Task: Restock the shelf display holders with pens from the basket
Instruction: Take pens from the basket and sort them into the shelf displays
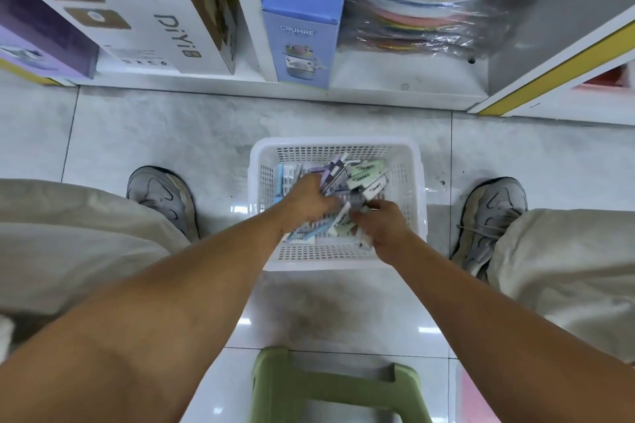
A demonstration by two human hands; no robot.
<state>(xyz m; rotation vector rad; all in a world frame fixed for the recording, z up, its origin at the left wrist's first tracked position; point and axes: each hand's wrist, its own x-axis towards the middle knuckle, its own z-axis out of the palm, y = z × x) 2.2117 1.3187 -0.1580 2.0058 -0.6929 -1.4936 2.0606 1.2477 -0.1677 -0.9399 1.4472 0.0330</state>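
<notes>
A white slatted plastic basket (pixel 261 178) stands on the tiled floor between my feet. It holds several pens (pixel 364 175) in purple, green, blue and white. Both hands reach down into it. My left hand (pixel 307 197) is closed around a bunch of purple and white pens that fan out toward the far side. My right hand (pixel 381 223) is curled over pens near the front right of the basket, fingers pinching one white pen. The shelf display holders are out of view.
A bottom shelf runs along the top, with white DiYi boxes (pixel 161 14), a blue CRUHRE box (pixel 304 21) and bagged coloured discs (pixel 422 10). A green plastic stool (pixel 330 385) sits below me. My grey shoes (pixel 161 196) flank the basket.
</notes>
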